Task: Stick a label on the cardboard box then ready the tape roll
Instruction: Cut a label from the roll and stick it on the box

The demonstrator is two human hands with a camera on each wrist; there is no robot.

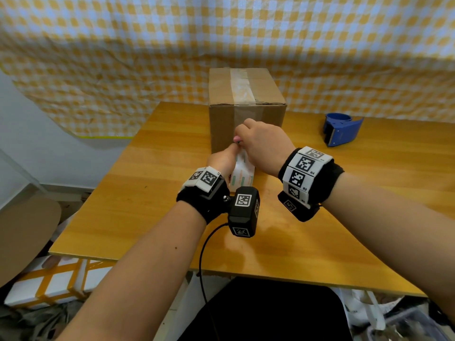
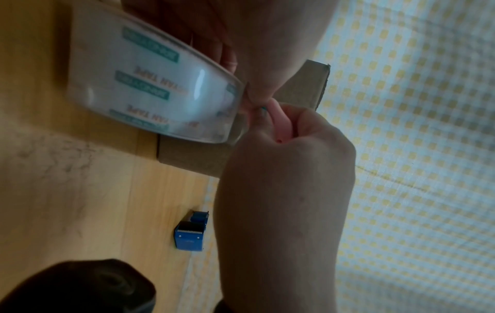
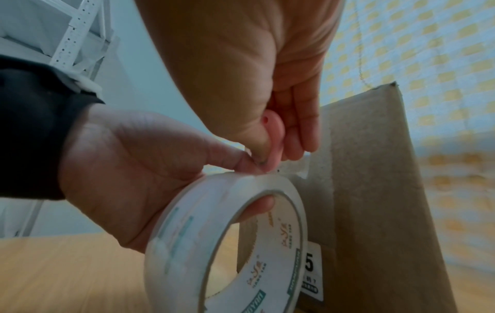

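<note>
A taped cardboard box [image 1: 246, 94] stands on the wooden table [image 1: 152, 205]. Low on its near face a white label [image 3: 312, 273] with a "5" shows. My left hand [image 1: 221, 159] grips a clear tape roll [image 1: 242, 172] upright in front of the box, thumb on the rim and fingers through the core [image 3: 262, 205]. My right hand [image 1: 261, 143] pinches a small pink tool [image 3: 273, 135] and holds it against the top of the roll [image 3: 201, 233], right beside the left thumb. The tool's tip is hidden between the fingers.
A blue tape dispenser [image 1: 341, 129] lies on the table at the right, apart from both hands. A yellow checked cloth [image 1: 123, 57] hangs behind the box. Boxes and bags sit on the floor below the table's near edge.
</note>
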